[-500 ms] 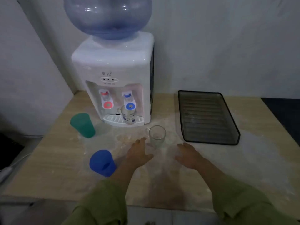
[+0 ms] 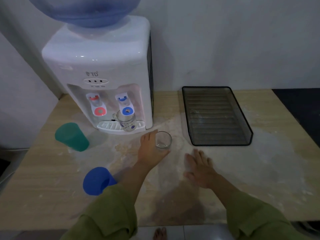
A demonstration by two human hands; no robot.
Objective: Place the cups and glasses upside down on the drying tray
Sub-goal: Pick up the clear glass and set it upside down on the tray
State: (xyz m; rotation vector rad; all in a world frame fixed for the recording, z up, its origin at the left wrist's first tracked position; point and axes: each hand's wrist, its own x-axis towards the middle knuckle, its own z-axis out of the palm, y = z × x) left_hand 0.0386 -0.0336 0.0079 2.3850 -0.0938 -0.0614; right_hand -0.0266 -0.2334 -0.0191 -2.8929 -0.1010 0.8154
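Observation:
A clear glass stands upright on the wooden table, and my left hand curls around its left side, thumb in front and fingers behind. My right hand rests flat on the table with fingers spread, holding nothing. The black mesh drying tray lies empty at the right. A green cup stands at the left, a blue cup near my left sleeve. A glass mug with a printed label sits on the dispenser's drip grid.
A white water dispenser with a blue bottle on top stands at the back left against the wall. The table's front edge is close to me, and its right edge borders a dark surface.
My left hand has moved forward and wrapped around the clear glass. My right hand has stayed flat on the table. The camera has shifted closer.

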